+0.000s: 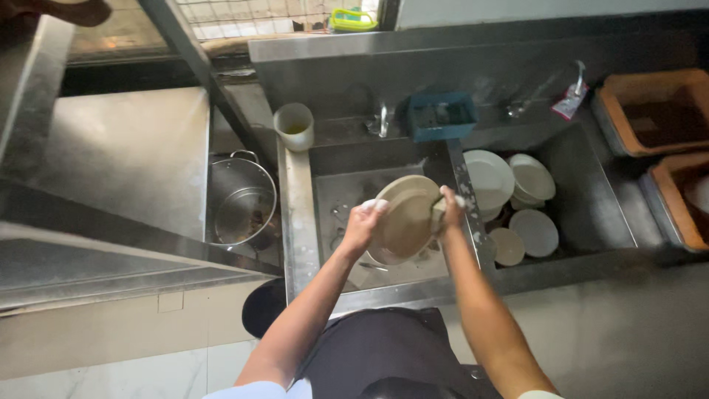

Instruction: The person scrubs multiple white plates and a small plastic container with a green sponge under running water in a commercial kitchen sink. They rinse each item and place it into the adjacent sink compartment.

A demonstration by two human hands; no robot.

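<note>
Head view shows you holding the beige plate [405,216] tilted over the left sink basin [336,196], left hand [362,224] clamped on its left rim and right hand [450,209] pressing a scrubber at its right edge; likely wet, slippery, stiff and breakable, so grip the rim firmly.

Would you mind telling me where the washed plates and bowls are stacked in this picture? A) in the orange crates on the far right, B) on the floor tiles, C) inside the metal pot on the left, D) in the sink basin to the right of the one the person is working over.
D: the pale plates and bowls lie in the right-hand basin, beside the basin where the left hand and right hand hold a beige plate.
</note>
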